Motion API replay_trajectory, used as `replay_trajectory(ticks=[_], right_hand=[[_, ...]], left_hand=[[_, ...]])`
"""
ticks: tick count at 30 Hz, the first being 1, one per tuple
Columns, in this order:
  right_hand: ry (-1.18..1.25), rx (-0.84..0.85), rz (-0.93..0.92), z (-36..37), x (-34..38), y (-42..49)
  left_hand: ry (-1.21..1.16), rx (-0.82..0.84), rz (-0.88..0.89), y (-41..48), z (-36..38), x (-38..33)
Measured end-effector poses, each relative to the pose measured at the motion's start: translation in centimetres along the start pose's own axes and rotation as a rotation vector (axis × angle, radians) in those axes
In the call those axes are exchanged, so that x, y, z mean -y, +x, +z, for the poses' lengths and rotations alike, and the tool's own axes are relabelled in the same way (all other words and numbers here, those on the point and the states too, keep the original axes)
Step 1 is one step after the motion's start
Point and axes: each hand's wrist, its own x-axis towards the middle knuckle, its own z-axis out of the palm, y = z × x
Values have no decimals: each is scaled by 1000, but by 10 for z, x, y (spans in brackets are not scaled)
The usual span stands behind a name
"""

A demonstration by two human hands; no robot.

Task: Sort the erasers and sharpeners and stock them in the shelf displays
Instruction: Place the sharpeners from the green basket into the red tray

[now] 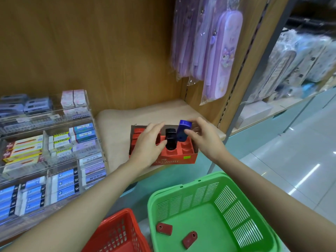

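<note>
The right hand (201, 140) pinches the tilted blue sharpener (184, 130) just above the red display box (163, 160), the left hand (148, 142) rests spread on it, and a crooked entry could topple the black sharpener (171, 140) between them.

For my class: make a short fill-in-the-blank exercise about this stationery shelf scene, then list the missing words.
1. The green basket holds ____ red sharpeners.
2. The red basket sits to the ____ of the green basket.
3. The right hand pinches the blue sharpener, while the left hand touches the black sharpener with its ____.
Missing words: two; left; thumb.
</note>
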Motion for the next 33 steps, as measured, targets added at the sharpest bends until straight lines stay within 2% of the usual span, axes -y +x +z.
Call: replay_trajectory(ticks=[2, 5, 11, 14, 19, 22, 26, 28, 29, 31, 33], right_hand=[[-85, -50, 29, -5, -11, 7], [-193, 2, 19, -5, -24, 16], [-333, 72, -83, -4, -35, 27], [-470, 107, -113, -1, -45, 28], [-650, 61, -180, 12, -50, 28], [-660, -25, -143, 18, -49, 28], [-693, 34, -103, 14, -45, 29], [-648, 3, -138, 6, -39, 23], [-606, -50, -206, 1, -34, 16], [-537, -106, -366, -10, -26, -9], [-515, 44, -419, -19, -36, -43]], left_hand=[[316, 44, 0, 3, -1, 12], [499, 145, -48, -1, 3, 25], [559, 131, -4, -8, 5, 37], [508, 122, 18, -10, 4, 39], [501, 78, -177, -20, -3, 49], [482, 162, -177, -20, -6, 53], [533, 208, -179, -17, -12, 51], [549, 188, -203, -18, -12, 46], [557, 134, -166, -21, -12, 41], [548, 4, 71, -34, -7, 27], [459, -38, 384, -58, 11, 16]])
